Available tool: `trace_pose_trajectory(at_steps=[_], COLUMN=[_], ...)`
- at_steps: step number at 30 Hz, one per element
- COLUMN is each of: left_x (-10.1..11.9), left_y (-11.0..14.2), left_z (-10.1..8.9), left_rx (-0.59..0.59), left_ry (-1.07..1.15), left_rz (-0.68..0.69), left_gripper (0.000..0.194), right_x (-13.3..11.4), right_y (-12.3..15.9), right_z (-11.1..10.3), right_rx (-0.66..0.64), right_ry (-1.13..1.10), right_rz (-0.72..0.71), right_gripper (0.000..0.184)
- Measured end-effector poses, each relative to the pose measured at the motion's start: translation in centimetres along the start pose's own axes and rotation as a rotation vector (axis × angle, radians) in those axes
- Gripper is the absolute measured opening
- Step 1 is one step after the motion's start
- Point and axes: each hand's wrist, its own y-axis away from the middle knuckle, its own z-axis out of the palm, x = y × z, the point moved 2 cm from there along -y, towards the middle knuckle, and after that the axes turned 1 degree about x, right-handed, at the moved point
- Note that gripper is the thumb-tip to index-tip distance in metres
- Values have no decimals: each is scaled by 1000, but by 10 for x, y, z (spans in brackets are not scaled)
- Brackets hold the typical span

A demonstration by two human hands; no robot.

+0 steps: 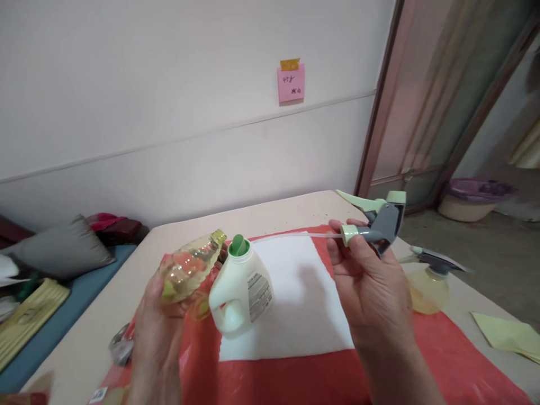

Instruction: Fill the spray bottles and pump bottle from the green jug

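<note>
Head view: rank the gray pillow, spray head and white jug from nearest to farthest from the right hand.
1. Spray head: held in the right hand.
2. White jug: left of that hand.
3. Gray pillow: far left.

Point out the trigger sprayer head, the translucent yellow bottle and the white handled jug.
Trigger sprayer head (387, 223): head view, on its gray body.
Translucent yellow bottle (192, 268): head view, on its side wall.
White handled jug (237, 277): head view, on its body, left of the label.
</note>
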Motion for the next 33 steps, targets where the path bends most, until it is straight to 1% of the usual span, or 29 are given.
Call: trace_pose_trajectory(at_steps=[2,6,12,16,19,21,23,25,28,30,33], left_x=[-2,-10,-22,-23,-23,-25,-28,-32,-39,-42,-42], left_y=[3,10,11,9,10,12,17,22,30,34,38], left_z=[5,9,7,4,4,6,9,13,19,22,25], left_rx=[-11,-4,-49,-33,-79,-140,-179,-205,-228,-231,-260], left_ry=[82,131,158,168,185,190,179,159,153,158,134], left_rz=[-68,-154,-203,-202,-202,-208,-214,-236,-292,-327,-340], left_gripper=[45,46,46,47,49,47,45,46,52,53,52], right_x=[3,6,7,4,6,12,22,32,45,50,51], right_y=[5,17,23,20,17,17,20,24,32,33,30], right_z=[3,9,13,11,9,7,7,8,10,10,7], right_rx=[-11,-38,-12,12,-5,-54,-130,-230,-383,-429,-441], right_ry=[-4,-19,7,2,22,48,77,120,143,123,142], right_rz=[20,48,4,-32,-22,25,78,126,210,237,197], right_gripper=[32,33,34,37,35,32,29,28,31,33,30])
